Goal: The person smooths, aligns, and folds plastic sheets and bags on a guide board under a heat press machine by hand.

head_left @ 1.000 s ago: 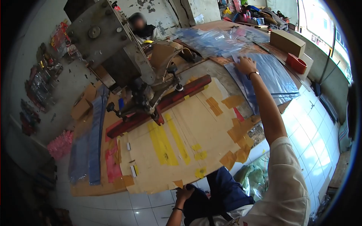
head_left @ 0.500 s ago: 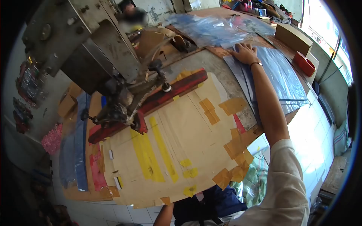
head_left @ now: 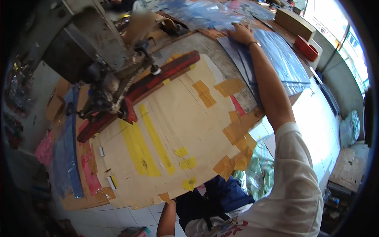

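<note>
My right hand [head_left: 242, 33] rests on the upper left corner of a stack of clear bluish plastic sheets [head_left: 276, 59], its fingers spread apart. Beside the stack lies a paper-covered board [head_left: 189, 114] with yellow and brown tape. A red bar [head_left: 166, 75] under a metal machine head [head_left: 104, 83] crosses the board's far part. My left forearm [head_left: 167, 219] comes up at the bottom, and the left hand is hidden under the board's near edge.
More loose plastic [head_left: 205, 14] is spread at the back. A cardboard box [head_left: 294, 23] and a red tape roll [head_left: 306, 48] sit at the right. Folded blue plastic [head_left: 70, 146] lies at the left. A green sack [head_left: 258, 170] is below the table.
The view has turned, so the table and machine appear further left and higher. My right hand has moved to the sheets' left corner. My left hand has gone out of sight below the board edge.
</note>
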`<state>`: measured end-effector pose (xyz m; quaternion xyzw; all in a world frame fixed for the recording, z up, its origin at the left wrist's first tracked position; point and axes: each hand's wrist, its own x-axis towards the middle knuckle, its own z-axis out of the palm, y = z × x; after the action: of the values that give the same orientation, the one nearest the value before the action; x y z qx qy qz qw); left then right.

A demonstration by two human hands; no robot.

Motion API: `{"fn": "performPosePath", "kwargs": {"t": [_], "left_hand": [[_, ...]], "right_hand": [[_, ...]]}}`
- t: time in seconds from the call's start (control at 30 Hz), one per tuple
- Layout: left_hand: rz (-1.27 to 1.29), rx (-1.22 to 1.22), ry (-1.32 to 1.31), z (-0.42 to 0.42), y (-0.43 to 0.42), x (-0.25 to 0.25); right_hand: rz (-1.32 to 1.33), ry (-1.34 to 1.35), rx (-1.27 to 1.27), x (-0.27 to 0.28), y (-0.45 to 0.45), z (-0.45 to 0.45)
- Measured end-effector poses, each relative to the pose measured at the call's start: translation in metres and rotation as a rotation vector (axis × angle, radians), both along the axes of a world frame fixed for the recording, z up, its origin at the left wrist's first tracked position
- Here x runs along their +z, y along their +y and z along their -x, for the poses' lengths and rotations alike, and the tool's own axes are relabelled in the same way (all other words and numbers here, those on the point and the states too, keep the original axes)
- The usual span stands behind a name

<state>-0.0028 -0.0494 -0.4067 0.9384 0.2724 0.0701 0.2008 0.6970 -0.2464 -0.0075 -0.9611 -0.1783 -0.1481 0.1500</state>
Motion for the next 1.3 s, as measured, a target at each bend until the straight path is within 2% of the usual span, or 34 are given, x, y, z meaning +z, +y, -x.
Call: {"fn": "performPosePath", "kwargs": {"t": [0.37, 0.47, 0.57, 0.67, 0.7, 0.8, 0.83, 1.07, 1.2, 1.27, 1.3], "left_hand": [[0.006, -0.065, -0.037, 0.004, 0.014, -0.002], [0.011, -0.071, -0.041, 0.005, 0.013, -0.003], [0.013, -0.082, -0.04, 0.006, 0.014, -0.005], [0.026, -0.097, -0.049, 0.009, 0.014, -0.009], [0.024, -0.102, -0.052, 0.01, 0.015, -0.01], [0.031, -0.12, -0.063, 0.009, 0.017, -0.015], [0.036, -0.125, -0.067, 0.008, 0.017, -0.015], [0.047, -0.15, -0.099, 0.002, 0.019, -0.021], [0.066, -0.148, -0.131, 0.0, 0.017, -0.025], [0.048, -0.155, -0.15, 0.0, 0.017, -0.033], [0.0, -0.176, -0.189, 0.001, 0.018, -0.039]], "right_hand": [[-0.034, 0.005, -0.022, 0.002, 0.005, 0.005], [-0.079, -0.126, 0.07, -0.029, 0.003, -0.043], [0.024, -0.29, 0.202, -0.052, -0.002, -0.09], [-0.368, -0.156, 0.049, -0.022, -0.004, -0.036], [-0.376, -0.264, 0.067, -0.023, -0.007, -0.033], [-0.314, -0.102, 0.009, -0.013, -0.011, -0.029], [-0.283, -0.197, -0.029, -0.015, -0.01, -0.021], [-0.318, -0.164, 0.185, -0.001, -0.01, 0.004], [-0.57, -0.432, 0.179, 0.02, -0.004, 0.02], [-0.737, -0.596, 0.271, 0.03, -0.008, 0.011], [-0.805, -0.597, 0.25, 0.037, -0.01, 0.016]]}}
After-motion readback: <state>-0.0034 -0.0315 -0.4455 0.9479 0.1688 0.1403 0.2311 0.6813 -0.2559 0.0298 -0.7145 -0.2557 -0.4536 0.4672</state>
